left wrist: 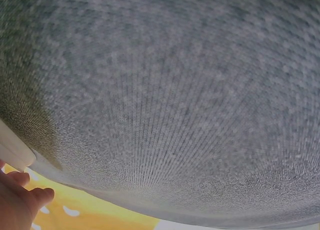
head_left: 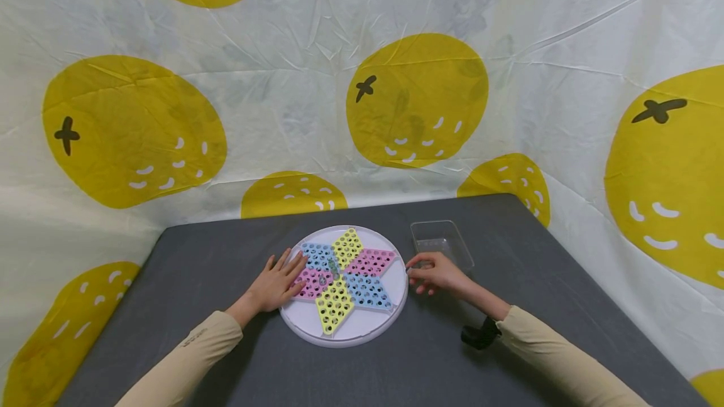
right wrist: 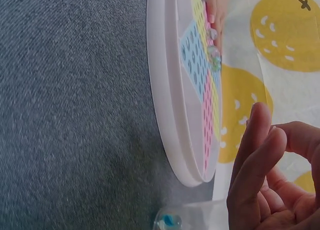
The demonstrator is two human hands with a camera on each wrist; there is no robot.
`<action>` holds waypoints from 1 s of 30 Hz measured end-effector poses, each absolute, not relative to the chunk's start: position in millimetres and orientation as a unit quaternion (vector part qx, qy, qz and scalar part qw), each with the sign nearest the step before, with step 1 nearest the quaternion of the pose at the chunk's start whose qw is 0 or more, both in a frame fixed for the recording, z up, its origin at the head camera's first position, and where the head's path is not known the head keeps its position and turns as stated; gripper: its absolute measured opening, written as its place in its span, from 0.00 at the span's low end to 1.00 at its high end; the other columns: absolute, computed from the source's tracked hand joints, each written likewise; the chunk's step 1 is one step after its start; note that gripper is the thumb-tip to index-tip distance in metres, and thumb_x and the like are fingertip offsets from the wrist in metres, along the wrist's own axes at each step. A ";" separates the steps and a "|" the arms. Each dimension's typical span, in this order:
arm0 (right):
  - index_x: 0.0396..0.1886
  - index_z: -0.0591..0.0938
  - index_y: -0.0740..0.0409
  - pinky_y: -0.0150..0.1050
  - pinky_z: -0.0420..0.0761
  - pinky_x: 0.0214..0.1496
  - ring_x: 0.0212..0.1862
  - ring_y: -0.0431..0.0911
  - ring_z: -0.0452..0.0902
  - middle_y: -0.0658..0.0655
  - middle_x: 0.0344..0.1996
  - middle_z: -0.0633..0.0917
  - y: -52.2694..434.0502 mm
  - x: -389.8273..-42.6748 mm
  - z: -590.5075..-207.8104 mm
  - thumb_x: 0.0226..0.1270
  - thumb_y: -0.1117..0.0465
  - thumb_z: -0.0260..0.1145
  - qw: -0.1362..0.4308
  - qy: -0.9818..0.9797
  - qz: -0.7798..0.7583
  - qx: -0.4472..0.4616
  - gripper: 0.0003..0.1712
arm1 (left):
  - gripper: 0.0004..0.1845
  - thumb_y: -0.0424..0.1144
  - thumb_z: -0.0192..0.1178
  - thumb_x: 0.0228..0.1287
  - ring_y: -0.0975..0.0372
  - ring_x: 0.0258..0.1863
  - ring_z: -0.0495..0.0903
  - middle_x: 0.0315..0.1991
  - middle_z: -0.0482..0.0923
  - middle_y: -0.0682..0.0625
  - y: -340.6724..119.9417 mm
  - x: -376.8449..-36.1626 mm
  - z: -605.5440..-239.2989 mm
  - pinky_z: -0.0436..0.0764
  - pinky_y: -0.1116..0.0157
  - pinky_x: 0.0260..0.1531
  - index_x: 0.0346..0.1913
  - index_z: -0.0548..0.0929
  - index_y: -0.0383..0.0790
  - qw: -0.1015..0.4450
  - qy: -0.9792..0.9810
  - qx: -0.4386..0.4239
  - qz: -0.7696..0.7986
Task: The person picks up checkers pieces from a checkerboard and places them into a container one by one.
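A round white Chinese checkers board (head_left: 362,330) has a star of pink, yellow and blue sections with holes. Clear marbles (right wrist: 215,59) sit near its middle. My left hand (head_left: 277,282) rests on the board's left side, fingers spread over the blue and pink sections. Beyond the right rim is my right hand (head_left: 437,273), its thumb and fingertips pinched together on what looks like a small marble, mostly hidden by the fingers. Only a few fingers (left wrist: 25,195) show in the left wrist view. In the right wrist view, the curled fingers (right wrist: 255,160) are close up.
A clear plastic box (head_left: 460,244) stands behind my right hand, right of the board; a teal-streaked marble (right wrist: 170,221) shows in it. The dark table (head_left: 237,363) meets a fruit-patterned curtain (head_left: 283,124) at the back and sides.
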State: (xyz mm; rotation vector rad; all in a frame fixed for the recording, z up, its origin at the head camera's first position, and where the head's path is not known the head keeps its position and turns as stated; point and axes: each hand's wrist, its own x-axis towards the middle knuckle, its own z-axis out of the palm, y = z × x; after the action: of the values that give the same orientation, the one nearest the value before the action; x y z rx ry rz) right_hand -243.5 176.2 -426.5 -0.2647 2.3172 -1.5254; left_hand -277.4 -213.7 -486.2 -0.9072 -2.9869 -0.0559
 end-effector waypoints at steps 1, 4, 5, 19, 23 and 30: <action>0.48 0.74 0.69 0.36 0.76 0.20 0.19 0.40 0.79 0.64 0.28 0.84 177.4 -243.6 -426.0 0.59 0.59 0.61 0.175 0.820 -0.537 -0.091 0.21 | 0.33 0.57 0.39 0.65 0.46 0.69 0.44 0.70 0.49 0.47 -213.6 -277.1 -486.2 0.48 0.40 0.61 0.69 0.51 0.45 0.012 -0.956 -0.293 -0.019; 0.48 0.74 0.68 0.34 0.75 0.19 0.20 0.42 0.79 0.66 0.29 0.83 181.2 -243.7 -424.4 0.59 0.59 0.61 0.168 0.825 -0.533 -0.086 0.21 | 0.33 0.57 0.39 0.65 0.45 0.69 0.46 0.70 0.50 0.46 -213.8 -276.8 -486.8 0.49 0.40 0.60 0.69 0.53 0.44 0.017 -0.955 -0.297 -0.020; 0.48 0.74 0.68 0.34 0.75 0.19 0.21 0.43 0.79 0.66 0.29 0.83 182.4 -243.8 -423.9 0.59 0.59 0.61 0.167 0.825 -0.533 -0.083 0.20 | 0.33 0.57 0.39 0.65 0.45 0.69 0.46 0.70 0.50 0.46 -213.9 -277.0 -487.0 0.49 0.40 0.61 0.69 0.52 0.44 0.016 -0.955 -0.295 -0.019; 0.49 0.74 0.67 0.41 0.78 0.24 0.25 0.49 0.81 0.66 0.31 0.83 205.9 -246.7 -416.4 0.60 0.58 0.60 0.149 0.832 -0.530 -0.070 0.21 | 0.33 0.57 0.39 0.65 0.46 0.69 0.45 0.70 0.49 0.47 -214.0 -277.8 -487.0 0.48 0.40 0.61 0.69 0.51 0.45 0.014 -0.955 -0.295 -0.024; 0.50 0.73 0.68 0.40 0.77 0.24 0.25 0.49 0.81 0.64 0.31 0.84 212.8 -249.1 -414.5 0.61 0.57 0.60 0.143 0.831 -0.534 -0.069 0.23 | 0.33 0.57 0.39 0.66 0.46 0.69 0.45 0.70 0.49 0.46 -214.2 -278.1 -487.0 0.48 0.40 0.61 0.69 0.52 0.44 0.015 -0.955 -0.295 -0.023; 0.51 0.72 0.69 0.40 0.77 0.23 0.26 0.48 0.82 0.60 0.29 0.84 222.6 -255.0 -411.4 0.61 0.57 0.60 0.138 0.829 -0.538 -0.059 0.23 | 0.33 0.57 0.38 0.66 0.46 0.69 0.44 0.70 0.49 0.47 -213.3 -277.7 -485.7 0.48 0.40 0.61 0.69 0.51 0.45 0.007 -0.956 -0.292 -0.026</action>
State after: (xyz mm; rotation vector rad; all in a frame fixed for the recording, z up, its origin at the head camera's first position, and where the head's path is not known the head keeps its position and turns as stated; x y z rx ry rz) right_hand -255.0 222.6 -411.4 -0.1706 2.3980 -1.5564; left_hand -277.7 -213.3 -485.7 -0.9132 -2.9901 -0.0810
